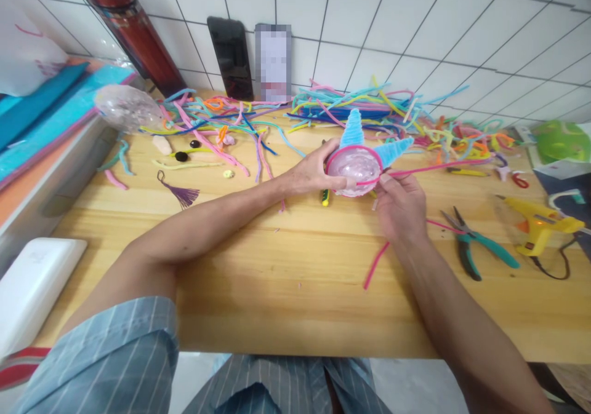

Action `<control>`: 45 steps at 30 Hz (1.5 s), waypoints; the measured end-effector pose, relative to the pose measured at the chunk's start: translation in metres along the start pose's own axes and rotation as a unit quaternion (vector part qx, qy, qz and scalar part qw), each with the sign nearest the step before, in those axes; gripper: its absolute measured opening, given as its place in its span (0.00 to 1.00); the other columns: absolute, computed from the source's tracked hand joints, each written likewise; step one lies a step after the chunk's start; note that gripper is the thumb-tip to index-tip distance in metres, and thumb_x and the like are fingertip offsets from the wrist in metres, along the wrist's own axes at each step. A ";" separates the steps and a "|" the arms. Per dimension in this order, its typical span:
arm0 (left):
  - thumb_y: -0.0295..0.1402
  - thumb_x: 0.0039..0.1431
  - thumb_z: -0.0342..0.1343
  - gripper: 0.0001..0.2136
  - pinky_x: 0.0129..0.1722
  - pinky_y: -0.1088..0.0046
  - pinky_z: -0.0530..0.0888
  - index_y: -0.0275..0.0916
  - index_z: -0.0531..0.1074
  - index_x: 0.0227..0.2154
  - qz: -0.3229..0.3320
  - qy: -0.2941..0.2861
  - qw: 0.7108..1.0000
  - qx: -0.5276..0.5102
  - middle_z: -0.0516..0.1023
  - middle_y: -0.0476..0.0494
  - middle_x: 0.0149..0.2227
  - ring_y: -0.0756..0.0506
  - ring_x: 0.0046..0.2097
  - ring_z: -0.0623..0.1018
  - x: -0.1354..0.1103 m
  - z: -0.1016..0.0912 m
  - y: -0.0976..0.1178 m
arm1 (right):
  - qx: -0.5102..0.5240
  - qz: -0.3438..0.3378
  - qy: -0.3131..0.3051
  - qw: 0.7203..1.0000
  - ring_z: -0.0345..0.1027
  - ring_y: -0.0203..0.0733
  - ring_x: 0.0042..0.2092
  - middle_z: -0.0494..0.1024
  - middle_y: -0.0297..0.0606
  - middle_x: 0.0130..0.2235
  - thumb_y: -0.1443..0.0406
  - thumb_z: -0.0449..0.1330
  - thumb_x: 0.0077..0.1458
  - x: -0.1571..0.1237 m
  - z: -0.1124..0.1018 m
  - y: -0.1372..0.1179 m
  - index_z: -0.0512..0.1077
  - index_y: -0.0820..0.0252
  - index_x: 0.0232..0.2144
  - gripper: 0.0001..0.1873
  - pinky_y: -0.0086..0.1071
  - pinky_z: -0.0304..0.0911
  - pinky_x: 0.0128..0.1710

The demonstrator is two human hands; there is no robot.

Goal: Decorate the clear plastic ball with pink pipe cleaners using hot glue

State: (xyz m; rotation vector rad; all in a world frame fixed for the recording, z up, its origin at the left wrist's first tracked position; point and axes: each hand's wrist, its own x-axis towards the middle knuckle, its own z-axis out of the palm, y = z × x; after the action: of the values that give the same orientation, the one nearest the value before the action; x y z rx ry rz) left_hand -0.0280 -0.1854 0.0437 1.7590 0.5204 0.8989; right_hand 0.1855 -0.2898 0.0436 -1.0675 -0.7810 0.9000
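Observation:
My left hand point(318, 173) is closed round the left side of a clear plastic half-shell point(354, 167), its thumb along the near rim. Two light blue pointed pieces wound from pipe cleaner point(353, 130) stick up from the shell's far side. A pink pipe cleaner point(434, 167) runs along the rim and trails off to the right. At the rim's right edge, my right hand point(401, 199) pinches this pink strand between thumb and fingers. Another pink length point(376, 266) lies on the table below my right hand.
Pliers point(473, 242) and a yellow glue gun point(538, 220) lie at the right. Heaped pipe cleaners point(341, 109) line the wall, near two phones point(231, 57). A purple tassel point(180, 194), a clear plastic shell point(127, 107) and a red flask point(129, 29) are at the left.

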 end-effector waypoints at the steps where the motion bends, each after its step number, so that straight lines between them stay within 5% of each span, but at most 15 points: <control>1: 0.68 0.49 0.78 0.46 0.66 0.51 0.80 0.41 0.74 0.60 0.004 0.001 1.000 -0.003 0.83 0.35 0.59 0.29 0.64 0.82 0.000 0.001 -0.001 | 0.002 0.001 -0.001 1.000 0.81 0.43 0.45 0.85 0.30 0.39 0.59 0.84 0.50 0.000 0.000 0.000 0.80 0.47 0.34 0.15 0.43 0.81 0.56; 15: 0.67 0.49 0.80 0.47 0.68 0.51 0.80 0.43 0.72 0.62 0.023 0.009 0.998 -0.051 0.81 0.35 0.63 0.30 0.66 0.82 -0.001 0.008 0.001 | 0.039 0.091 -0.059 0.993 0.81 0.41 0.48 0.88 0.31 0.47 0.55 0.84 0.49 -0.005 0.005 -0.020 0.82 0.47 0.44 0.23 0.37 0.79 0.53; 29: 0.68 0.48 0.80 0.46 0.68 0.50 0.80 0.44 0.72 0.61 0.010 0.007 0.995 -0.096 0.81 0.35 0.63 0.29 0.66 0.81 -0.003 0.019 0.005 | 0.073 0.168 -0.085 0.979 0.85 0.57 0.59 0.92 0.33 0.54 0.53 0.79 0.50 -0.014 0.015 -0.034 0.83 0.43 0.43 0.18 0.55 0.85 0.55; 36: 0.72 0.64 0.67 0.40 0.78 0.47 0.73 0.46 0.76 0.65 -0.013 -0.046 0.991 -0.128 0.81 0.36 0.72 0.26 0.78 0.74 -0.003 0.008 0.015 | 0.071 0.188 -0.097 0.975 0.84 0.59 0.62 0.92 0.37 0.54 0.53 0.76 0.53 -0.009 0.013 -0.034 0.82 0.46 0.41 0.15 0.55 0.86 0.55; 41: 0.66 0.49 0.81 0.51 0.78 0.43 0.75 0.44 0.74 0.69 -0.011 -0.084 0.989 -0.119 0.77 0.31 0.74 0.23 0.77 0.75 0.003 0.005 0.007 | 0.082 0.181 -0.093 0.976 0.84 0.57 0.62 0.92 0.37 0.54 0.53 0.75 0.53 -0.007 0.010 -0.032 0.81 0.46 0.39 0.13 0.52 0.87 0.53; 45: 0.55 0.48 0.85 0.51 0.79 0.40 0.75 0.47 0.72 0.72 -0.004 -0.086 0.993 -0.083 0.73 0.32 0.77 0.24 0.79 0.75 0.003 0.004 0.011 | 0.087 0.173 -0.099 0.976 0.84 0.54 0.62 0.92 0.35 0.54 0.53 0.76 0.53 -0.005 0.007 -0.032 0.81 0.46 0.41 0.14 0.49 0.86 0.57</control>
State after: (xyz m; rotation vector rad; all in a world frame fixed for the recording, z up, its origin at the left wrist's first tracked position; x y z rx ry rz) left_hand -0.0240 -0.1893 0.0545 1.6630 0.3305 0.7540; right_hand 0.1847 -0.2984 0.0754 -0.9826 -0.6734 1.3644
